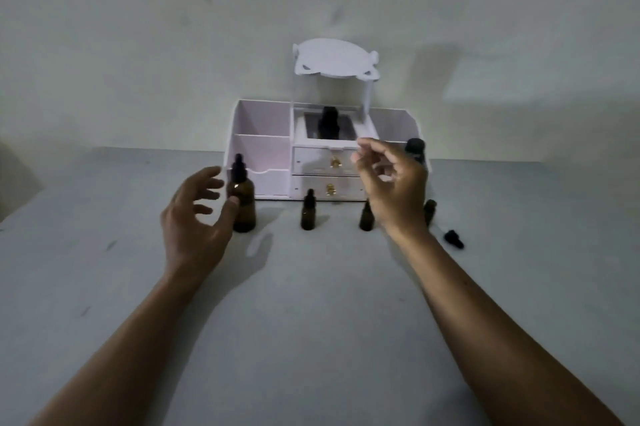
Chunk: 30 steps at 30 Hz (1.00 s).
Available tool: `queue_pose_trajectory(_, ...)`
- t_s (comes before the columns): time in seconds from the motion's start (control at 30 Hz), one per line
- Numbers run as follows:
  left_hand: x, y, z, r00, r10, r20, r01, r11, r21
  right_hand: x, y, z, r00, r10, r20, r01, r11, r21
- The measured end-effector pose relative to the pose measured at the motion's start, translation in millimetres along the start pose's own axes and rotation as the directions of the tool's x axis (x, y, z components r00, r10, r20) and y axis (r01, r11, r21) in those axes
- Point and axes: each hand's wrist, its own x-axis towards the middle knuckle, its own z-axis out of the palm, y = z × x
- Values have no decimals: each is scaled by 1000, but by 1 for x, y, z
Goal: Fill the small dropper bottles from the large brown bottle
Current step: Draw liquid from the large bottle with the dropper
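The large brown bottle, capped with a black dropper, stands on the grey table at centre left. My left hand is spread open beside it, thumb tip against its side. Two small capped dropper bottles stand in a row to its right. A third small bottle stands uncapped, partly hidden by my right wrist. Its black dropper cap lies on the table. My right hand hovers above the row, fingers loosely curled, with nothing seen in them.
A white organizer with two gold-knobbed drawers stands against the wall behind the bottles. A dark bottle sits in its middle compartment. Another black dropper top shows just behind my right hand.
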Motion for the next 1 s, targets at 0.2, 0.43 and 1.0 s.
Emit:
queue_pose_trajectory(0.2, -36, 64, 44, 976, 160, 151, -136, 978, -155, 2, 59, -109, 947, 262, -185, -294, 940, -172)
queue_pose_trajectory(0.43, -75, 104, 132, 863, 67, 501, 81, 960, -267, -12, 96, -148, 775, 631, -8, -602, 736, -309)
queue_pose_trajectory(1.0, -58, 105, 272, 758, -265, 597, 393, 915, -92, -7, 124, -152, 729, 620, -290, -553, 783, 284)
